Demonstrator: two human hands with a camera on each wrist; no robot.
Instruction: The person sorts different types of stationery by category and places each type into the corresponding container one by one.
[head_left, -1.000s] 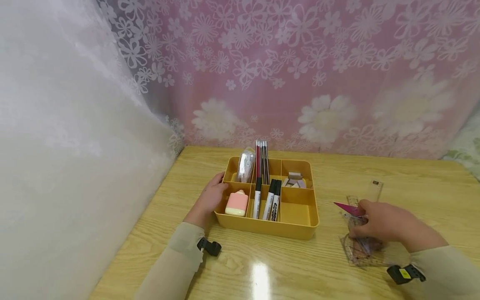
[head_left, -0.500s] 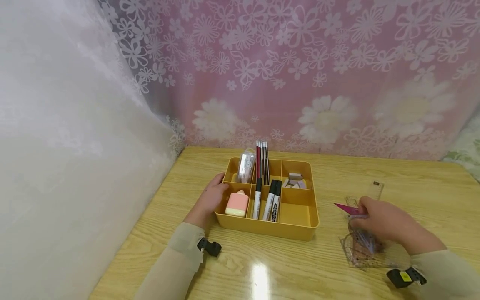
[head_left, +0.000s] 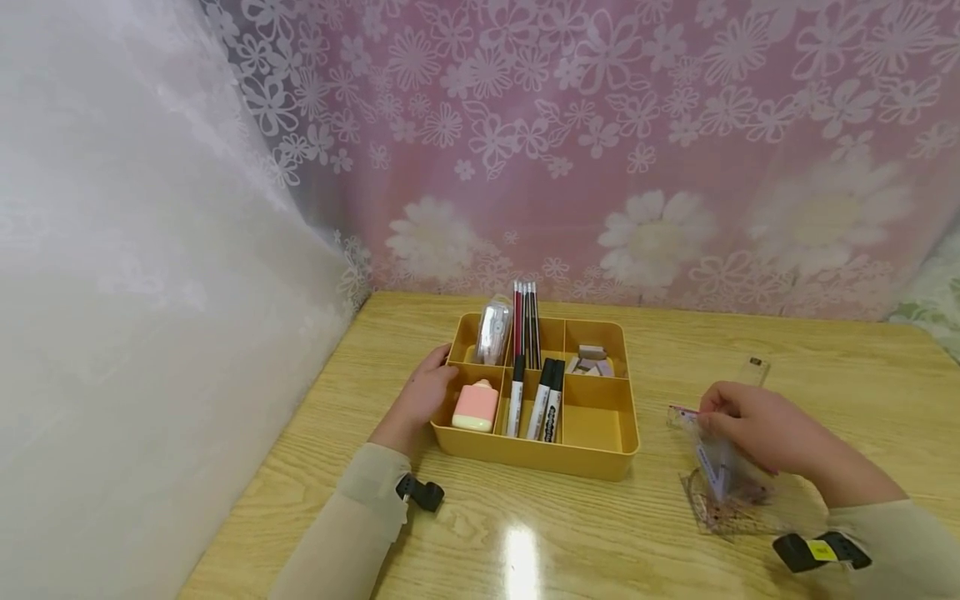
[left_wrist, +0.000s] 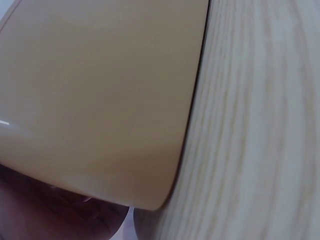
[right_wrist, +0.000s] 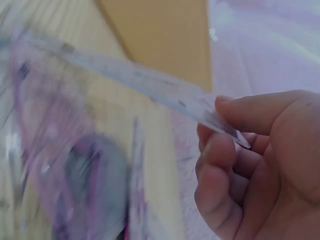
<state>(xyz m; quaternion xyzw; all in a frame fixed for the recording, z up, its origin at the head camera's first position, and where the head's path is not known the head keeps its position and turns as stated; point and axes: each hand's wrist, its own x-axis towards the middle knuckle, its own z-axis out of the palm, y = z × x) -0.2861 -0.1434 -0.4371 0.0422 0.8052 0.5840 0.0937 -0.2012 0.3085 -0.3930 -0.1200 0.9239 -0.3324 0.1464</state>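
Observation:
At the left wall of a yellow divided organizer tray, my left hand holds the side, thumb at the rim. The left wrist view shows the tray's outer wall up close, with fingers behind its edge. To the tray's right, my right hand pinches a clear straight-edged plastic piece between thumb and fingers; motion blur hides its full shape. Under that hand lies a pile of clear plastic drawing tools, one with a curved edge. A clear ruler sticks out behind the hand.
The tray holds a pink-and-cream bottle-shaped item, several markers, pencils, a clear-cased item and small eraser-like blocks. Its front right compartment is bare. A floral curtain hangs behind the wooden table.
My right hand has turned and risen slightly; the plastic piece it pinches looked like a magenta point before and now looks clear. My left hand and the tray stay put.

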